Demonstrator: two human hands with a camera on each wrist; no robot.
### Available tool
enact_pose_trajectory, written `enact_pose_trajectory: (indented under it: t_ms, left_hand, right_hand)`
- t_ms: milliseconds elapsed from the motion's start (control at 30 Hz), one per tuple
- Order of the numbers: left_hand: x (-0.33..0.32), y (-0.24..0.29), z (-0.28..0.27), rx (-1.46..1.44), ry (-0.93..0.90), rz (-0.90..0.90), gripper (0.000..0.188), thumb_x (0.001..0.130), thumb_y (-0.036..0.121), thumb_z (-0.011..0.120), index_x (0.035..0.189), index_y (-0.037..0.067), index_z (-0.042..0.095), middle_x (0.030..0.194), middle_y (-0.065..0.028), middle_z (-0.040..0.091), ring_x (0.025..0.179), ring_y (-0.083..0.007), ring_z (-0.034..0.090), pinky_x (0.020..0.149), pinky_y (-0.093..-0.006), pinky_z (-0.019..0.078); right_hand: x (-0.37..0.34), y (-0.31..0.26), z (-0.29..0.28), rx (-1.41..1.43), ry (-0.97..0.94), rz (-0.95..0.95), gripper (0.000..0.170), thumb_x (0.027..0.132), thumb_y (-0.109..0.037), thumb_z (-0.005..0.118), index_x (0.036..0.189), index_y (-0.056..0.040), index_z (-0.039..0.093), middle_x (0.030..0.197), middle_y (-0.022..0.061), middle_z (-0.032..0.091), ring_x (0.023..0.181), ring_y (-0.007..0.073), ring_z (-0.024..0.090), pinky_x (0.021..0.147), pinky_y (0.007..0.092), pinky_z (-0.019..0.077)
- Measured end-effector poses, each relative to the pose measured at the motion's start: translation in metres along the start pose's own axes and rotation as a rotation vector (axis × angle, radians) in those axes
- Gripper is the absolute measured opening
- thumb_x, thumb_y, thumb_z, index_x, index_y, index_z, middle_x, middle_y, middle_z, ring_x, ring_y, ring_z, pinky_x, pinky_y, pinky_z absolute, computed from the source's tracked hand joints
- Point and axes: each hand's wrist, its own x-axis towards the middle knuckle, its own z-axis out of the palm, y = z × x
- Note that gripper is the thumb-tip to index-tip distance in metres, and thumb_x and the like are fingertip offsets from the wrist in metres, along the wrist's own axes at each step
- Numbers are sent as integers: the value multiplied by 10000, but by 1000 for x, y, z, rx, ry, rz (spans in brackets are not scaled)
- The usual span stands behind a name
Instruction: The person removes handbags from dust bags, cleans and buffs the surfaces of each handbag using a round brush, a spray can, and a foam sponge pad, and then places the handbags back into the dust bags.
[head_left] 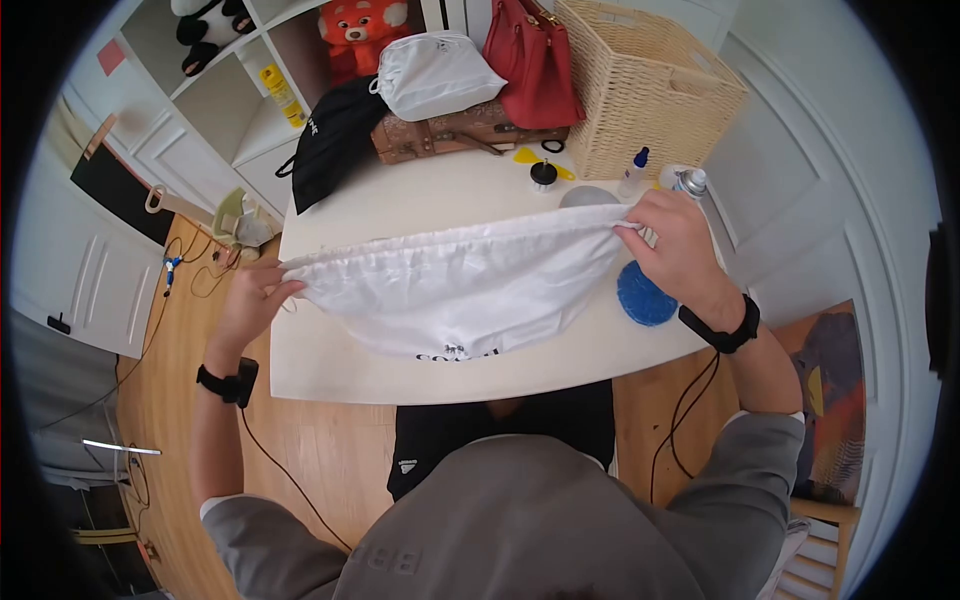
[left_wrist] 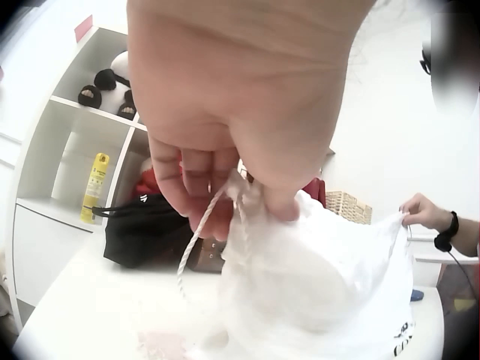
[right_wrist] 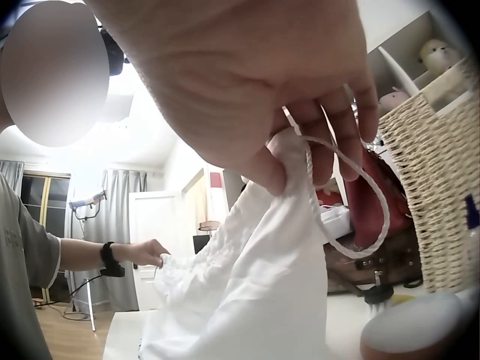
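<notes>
A white satin drawstring bag [head_left: 460, 290] with dark lettering along its lower edge is stretched wide above the table. My left hand [head_left: 248, 305] pinches the left end of its gathered top edge between thumb and fingers. At the other end, my right hand [head_left: 682, 245] grips the right corner the same way. A twisted white cord [left_wrist: 187, 259] dangles from the left corner beside the fingers. In the right wrist view another cord [right_wrist: 381, 206] loops out from the right corner. The bag hangs slack in the middle, its cloth creased.
On the white table [head_left: 330, 365] lie a blue round thing [head_left: 645, 295], a spray can [head_left: 690, 182] and a small bottle [head_left: 633, 172]. Behind stand a wicker basket [head_left: 650, 90], a red handbag [head_left: 530, 65], a brown bag [head_left: 440, 135], a white pouch [head_left: 440, 75] and a black bag [head_left: 335, 145].
</notes>
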Motion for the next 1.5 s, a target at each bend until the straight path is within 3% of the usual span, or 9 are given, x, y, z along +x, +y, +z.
enact_pose_trajectory:
  t_ms: [367, 600, 767, 867, 933, 1033, 1100, 1233, 1500]
  left_hand:
    - [9, -31, -58, -307, 319, -145, 191, 964, 121, 782, 889, -41, 713, 717, 35, 598, 698, -69, 506, 641, -276, 422]
    - [77, -82, -127, -431, 472, -64, 253, 1023, 237, 730, 881, 28, 735, 744, 79, 587, 702, -20, 482, 651, -224, 372]
    - [89, -47, -183, -557, 797, -103, 277, 1012, 241, 766, 809, 66, 695, 790, 61, 640, 728, -36, 528, 666, -201, 392]
    - [72, -64, -199, -586, 756, 7, 171, 1015, 164, 756, 1117, 35, 705, 885, 42, 683, 777, -29, 565, 695, -191, 427]
    - [55, -70, -199, -500, 698, 39, 463, 1011, 47, 719, 1451, 28, 578, 980, 15, 710, 863, -32, 612, 747, -205, 478]
    - [15, -51, -171, -339, 540, 34, 479, 979, -23, 707, 1440, 18, 582, 1001, -7, 726, 950, -76, 652, 810, -244, 522]
    - [-9, -65, -137, -205, 461, -25, 352, 929, -69, 705, 1278, -21, 695, 1017, -34, 748, 991, -134, 682, 878, -298, 546]
    - [-58, -29, -71, -53, 123, -60, 165, 856, -94, 731, 993, -6, 709, 1027, -116, 773, 946, -227, 726, 879, -332, 562]
    - [-115, -1, 13, 13, -253, -27, 408, 706, -137, 663, 1089, 1, 692, 1077, -144, 742, 871, -333, 687, 750, -388, 558]
  right_hand:
    - [25, 12, -14, 181, -123, 215, 208, 846, -140, 820, 829, 37, 712, 827, 171, 712, 752, 343, 675, 670, 398, 491]
    - [117, 42, -6, 240, -136, 391, 320, 903, -263, 807, 814, 37, 740, 565, 14, 485, 563, 86, 447, 528, 334, 402]
    - [170, 6, -44, 211, 130, 306, 332, 911, -266, 810, 797, 33, 724, 628, -21, 584, 620, 61, 510, 581, 287, 423]
    - [170, 11, -46, 371, 184, 183, 231, 933, -212, 797, 900, 11, 747, 735, -30, 643, 695, 49, 548, 638, 248, 442]
    - [165, 7, -39, 463, 197, 91, 173, 946, -178, 791, 969, -10, 758, 800, -37, 651, 739, 43, 553, 666, 219, 445]
    - [125, -20, -31, 661, 219, 81, 227, 936, -95, 750, 1130, 23, 740, 936, 8, 734, 811, 59, 617, 729, 268, 502]
    - [93, -32, -31, 497, -30, 81, 219, 882, -63, 753, 1084, 13, 711, 954, 47, 739, 853, 124, 674, 769, 302, 527]
    - [27, -28, 7, 211, -244, -124, 191, 773, -22, 731, 943, -19, 643, 887, 151, 646, 898, 379, 659, 812, 427, 523]
    - [-64, -32, 61, 349, -477, -193, 205, 710, -24, 746, 848, -55, 598, 866, 119, 632, 885, 361, 640, 785, 450, 509]
